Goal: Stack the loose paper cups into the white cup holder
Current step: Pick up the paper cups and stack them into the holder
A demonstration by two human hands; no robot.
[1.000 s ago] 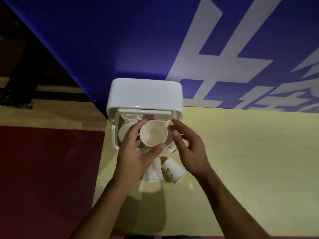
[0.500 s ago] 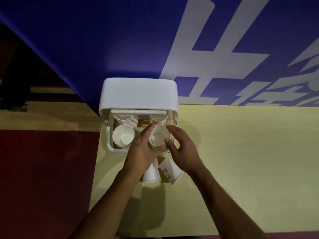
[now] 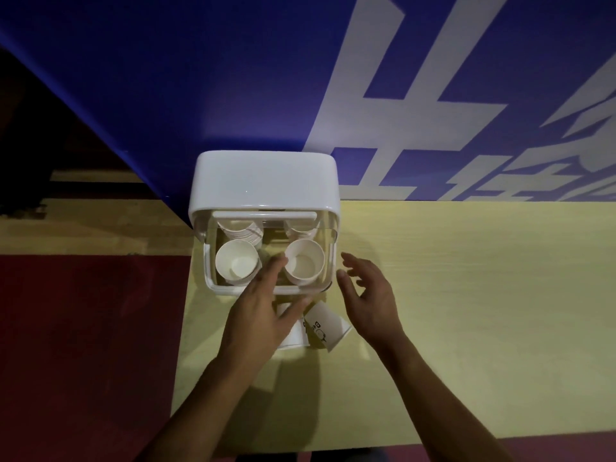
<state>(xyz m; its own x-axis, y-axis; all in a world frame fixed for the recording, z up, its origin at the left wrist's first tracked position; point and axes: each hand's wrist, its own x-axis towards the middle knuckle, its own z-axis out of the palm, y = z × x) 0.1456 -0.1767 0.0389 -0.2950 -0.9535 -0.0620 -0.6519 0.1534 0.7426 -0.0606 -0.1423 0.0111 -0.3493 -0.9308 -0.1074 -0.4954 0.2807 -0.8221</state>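
— Loose paper cups [image 3: 325, 325]? Lay tipped on the table [image 3: 466, 295], just in front of the white cup holder [image 3: 265, 181].

— Nearer grip? Left hand [image 3: 263, 315], spread and empty, directly over them; right hand [image 3: 370, 295] beside, open, holding nothing.

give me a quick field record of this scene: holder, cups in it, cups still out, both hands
holder: white plastic cup holder at the yellow table's back left, against the blue wall
cups inside: open white paper cup front left, another front right, stacks behind them
cups still out: two printed white paper cups lying on the table in front of the holder
left hand: open, empty, over the loose cups
right hand: open, empty, beside the holder
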